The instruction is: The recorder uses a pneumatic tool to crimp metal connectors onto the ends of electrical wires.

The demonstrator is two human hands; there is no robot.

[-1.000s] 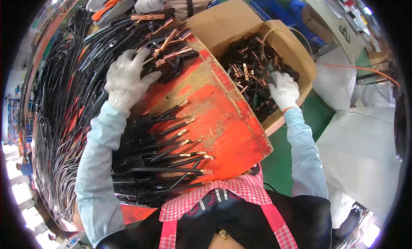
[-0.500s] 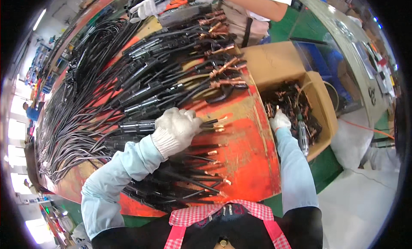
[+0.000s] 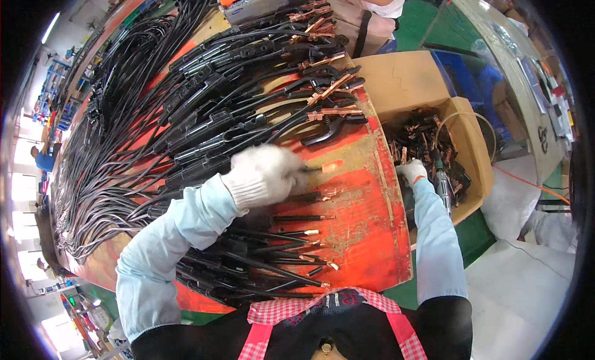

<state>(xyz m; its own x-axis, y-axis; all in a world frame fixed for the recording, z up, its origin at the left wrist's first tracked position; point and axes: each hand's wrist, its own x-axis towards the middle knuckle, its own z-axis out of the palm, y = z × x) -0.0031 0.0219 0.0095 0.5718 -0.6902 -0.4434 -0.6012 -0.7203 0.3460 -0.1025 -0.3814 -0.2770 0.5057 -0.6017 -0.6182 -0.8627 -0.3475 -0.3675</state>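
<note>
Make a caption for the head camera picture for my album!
Gloved left hand among black cables on a red table; gloved right hand at a cardboard box.

Desk (image 3: 372, 251): red top, scuffed to tan in patches
Cables (image 3: 87, 202): long, dark, bunched across its left side
Black handles (image 3: 211, 127): laid side by side, mid-desk
Copper clamps (image 3: 327, 114): toward the right edge
Black leads (image 3: 304, 218): nearer the person, bare copper ends pointing right
Grey box (image 3: 266, 8): far end

A factory workshop: a paint-worn red table (image 3: 365, 236) heaped with black cables (image 3: 108, 158), a carton (image 3: 472, 158) of coppery parts (image 3: 416, 137), green floor (image 3: 477, 237).
</note>
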